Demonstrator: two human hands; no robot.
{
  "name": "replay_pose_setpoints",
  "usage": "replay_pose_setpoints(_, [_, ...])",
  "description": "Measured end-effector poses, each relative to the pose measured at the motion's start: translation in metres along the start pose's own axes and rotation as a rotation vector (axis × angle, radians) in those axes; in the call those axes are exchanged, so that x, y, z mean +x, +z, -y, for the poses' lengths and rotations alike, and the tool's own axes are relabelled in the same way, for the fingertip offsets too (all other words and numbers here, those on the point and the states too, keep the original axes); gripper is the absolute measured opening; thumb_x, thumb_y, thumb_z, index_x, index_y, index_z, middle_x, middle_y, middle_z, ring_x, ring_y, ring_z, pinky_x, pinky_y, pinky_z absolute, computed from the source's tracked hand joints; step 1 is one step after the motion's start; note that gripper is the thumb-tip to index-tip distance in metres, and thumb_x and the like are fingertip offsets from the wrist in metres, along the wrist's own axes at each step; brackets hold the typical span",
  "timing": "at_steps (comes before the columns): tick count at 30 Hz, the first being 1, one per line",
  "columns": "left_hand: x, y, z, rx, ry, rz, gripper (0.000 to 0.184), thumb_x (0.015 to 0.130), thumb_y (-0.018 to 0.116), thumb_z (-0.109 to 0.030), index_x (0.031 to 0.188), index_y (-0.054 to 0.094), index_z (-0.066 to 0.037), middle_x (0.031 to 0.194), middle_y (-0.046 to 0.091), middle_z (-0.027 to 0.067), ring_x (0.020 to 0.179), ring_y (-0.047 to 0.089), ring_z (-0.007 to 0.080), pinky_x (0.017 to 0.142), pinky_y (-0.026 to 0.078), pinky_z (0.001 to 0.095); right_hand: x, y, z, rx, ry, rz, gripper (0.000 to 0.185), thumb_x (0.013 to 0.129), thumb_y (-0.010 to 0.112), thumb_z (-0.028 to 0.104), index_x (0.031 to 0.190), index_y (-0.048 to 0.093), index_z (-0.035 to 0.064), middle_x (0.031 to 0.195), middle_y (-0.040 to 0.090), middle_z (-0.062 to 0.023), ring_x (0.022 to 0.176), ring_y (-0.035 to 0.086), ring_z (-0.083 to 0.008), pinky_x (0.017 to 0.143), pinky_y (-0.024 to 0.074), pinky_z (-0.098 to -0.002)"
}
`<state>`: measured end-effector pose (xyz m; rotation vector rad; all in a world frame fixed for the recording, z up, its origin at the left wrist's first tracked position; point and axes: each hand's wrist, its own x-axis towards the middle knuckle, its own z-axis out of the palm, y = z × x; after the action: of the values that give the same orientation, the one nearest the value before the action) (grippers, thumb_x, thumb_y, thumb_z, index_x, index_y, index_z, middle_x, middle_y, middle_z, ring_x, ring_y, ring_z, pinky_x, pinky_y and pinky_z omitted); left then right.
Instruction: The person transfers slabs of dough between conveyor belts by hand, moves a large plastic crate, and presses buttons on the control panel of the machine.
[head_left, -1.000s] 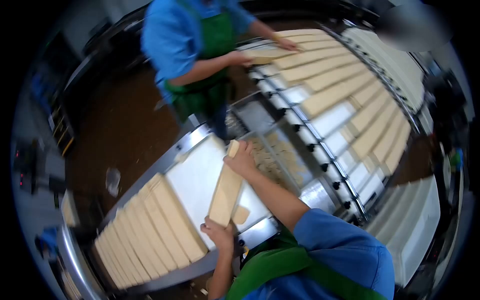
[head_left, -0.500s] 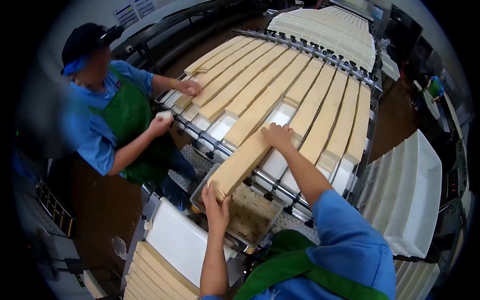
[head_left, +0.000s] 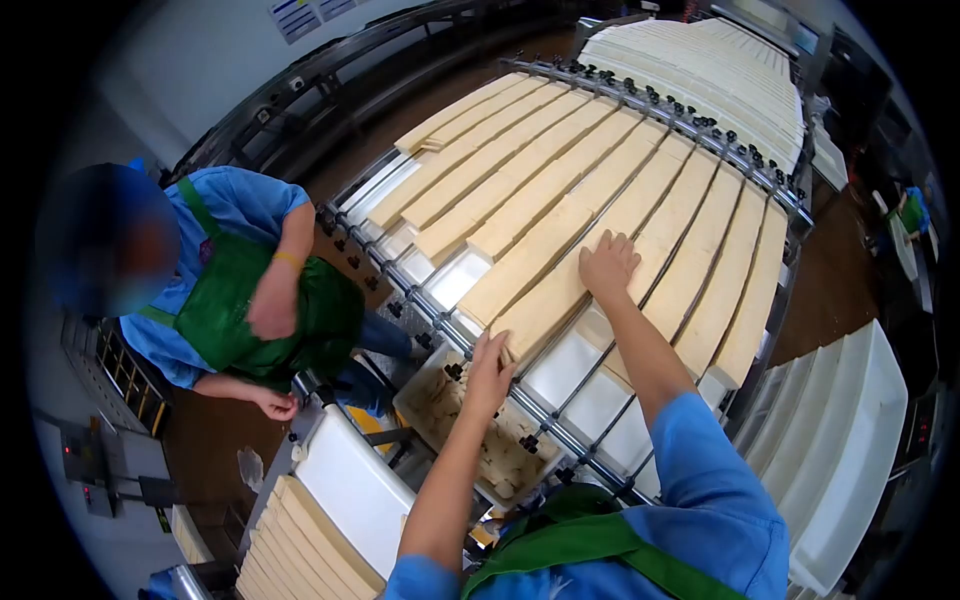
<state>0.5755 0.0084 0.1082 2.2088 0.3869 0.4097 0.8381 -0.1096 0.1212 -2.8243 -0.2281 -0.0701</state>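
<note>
A long pale yellow stack of thin dough sheets lies on the white conveyor bed, in line with the other strips. At its near end my left hand is closed, thumb and fingers against the end. My right hand grips the far part from above, with its fingertips partly hidden. Several similar long dough strips run side by side to the left and right, separated by thin metal rods.
A co-worker in a green apron stands at the left. Below the conveyor's front bar is a bin of dough scraps. More strips lie beside a white board. Stacked white trays stand at the right.
My hands have moved forward and right with the dough stack, which now lies on the conveyor rather than overhanging the scrap bin. The co-worker's hands have drawn back from the strips.
</note>
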Motion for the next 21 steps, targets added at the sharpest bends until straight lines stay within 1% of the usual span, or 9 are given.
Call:
replay_pose_setpoints(5, [0.002,0.002,-0.015,0.008,-0.168,0.022,0.061,0.081,0.064,0.003,0.137,0.043,-0.008,0.144,0.034,0.0253,0.129,0.04,0.0411,0.104,0.037,0.0371,-0.011,0.023,-0.004,0.006,-0.094,-0.002,0.071,0.091,0.048,0.047,0.142,0.032,0.0005,0.152,0.02,-0.0221,0.142,0.011,-0.0389,0.113,0.0061,-0.0563])
replay_pose_setpoints(7, [-0.008,-0.005,-0.017,-0.059,-0.128,-0.014,0.064,0.081,0.064,0.002,0.139,0.04,-0.009,0.146,0.031,0.0256,0.132,0.037,0.0401,0.104,0.037,0.0365,-0.037,0.016,0.004,0.101,-0.311,-0.006,0.071,0.09,0.049,0.047,0.142,0.033,0.0002,0.151,0.022,-0.0232,0.141,0.015,-0.0414,0.111,0.011,-0.0588])
replay_pose_setpoints(8, [-0.013,-0.004,-0.011,-0.136,-0.128,-0.074,0.062,0.081,0.06,0.001,0.138,0.039,-0.006,0.143,0.035,0.0253,0.13,0.038,0.0398,0.105,0.036,0.0366,-0.055,0.017,0.012,0.075,-0.404,-0.009,0.074,0.089,0.052,0.048,0.142,0.032,0.0009,0.15,0.024,-0.0231,0.139,0.018,-0.0435,0.108,0.0152,-0.0619])
replay_pose_setpoints(9, [-0.016,-0.004,-0.003,-0.133,-0.15,-0.089,0.062,0.081,0.06,0.001,0.138,0.039,-0.006,0.143,0.035,0.0253,0.13,0.038,0.0398,0.105,0.036,0.0366,-0.073,0.019,0.021,0.076,-0.423,0.009,0.074,0.089,0.052,0.048,0.142,0.032,0.0009,0.15,0.024,-0.0231,0.139,0.018,-0.0435,0.108,0.0152,-0.0619])
replay_pose_setpoints(11, [-0.027,-0.002,0.009,-0.002,-0.074,-0.319,0.058,0.08,0.052,0.002,0.136,0.04,-0.003,0.142,0.035,0.0272,0.126,0.041,0.0408,0.104,0.036,0.0388,-0.112,0.021,0.035,0.159,-0.661,0.111,0.078,0.086,0.056,0.048,0.143,0.03,0.002,0.149,0.025,-0.0217,0.138,0.019,-0.0441,0.107,0.0165,-0.0632])
replay_pose_setpoints(14, [-0.054,-0.018,0.0,-0.099,-0.227,-0.427,0.056,0.079,0.051,0.0,0.134,0.041,0.0,0.134,0.042,0.0251,0.124,0.043,0.0391,0.105,0.034,0.0395,-0.158,0.009,0.052,0.061,-0.758,0.184,0.08,0.083,0.059,0.046,0.144,0.028,0.0032,0.15,0.024,-0.0199,0.138,0.02,-0.0419,0.107,0.0174,-0.0624])
replay_pose_setpoints(17, [-0.092,-0.025,0.008,-0.119,-0.301,-0.519,0.054,0.078,0.051,0.001,0.131,0.043,0.0,0.13,0.045,0.0227,0.122,0.045,0.0383,0.106,0.034,0.04,-0.161,0.024,0.061,-0.118,-0.693,0.131,0.08,0.081,0.062,0.04,0.144,0.028,0.0044,0.151,0.024,-0.0183,0.14,0.019,-0.0397,0.108,0.0168,-0.0614])
replay_pose_setpoints(18, [-0.105,-0.027,0.009,-0.124,-0.286,-0.53,0.054,0.078,0.052,0.0,0.132,0.042,0.0,0.131,0.044,0.0231,0.123,0.044,0.0386,0.106,0.034,0.0402,-0.162,0.023,0.063,-0.089,-0.648,0.133,0.079,0.081,0.063,0.033,0.145,0.026,0.0051,0.152,0.021,-0.0185,0.141,0.017,-0.0381,0.109,0.0168,-0.0614])
replay_pose_setpoints(21, [-0.155,-0.03,0.021,-0.01,-0.282,-0.565,0.055,0.081,0.056,-0.003,0.135,0.041,-0.002,0.135,0.041,0.0254,0.128,0.039,0.0399,0.108,0.032,0.0397,-0.167,0.048,0.062,-0.103,-0.648,-0.037,0.072,0.081,0.061,0.024,0.142,0.03,0.0016,0.151,0.023,-0.0184,0.141,0.018,-0.0372,0.109,0.018,-0.0602])
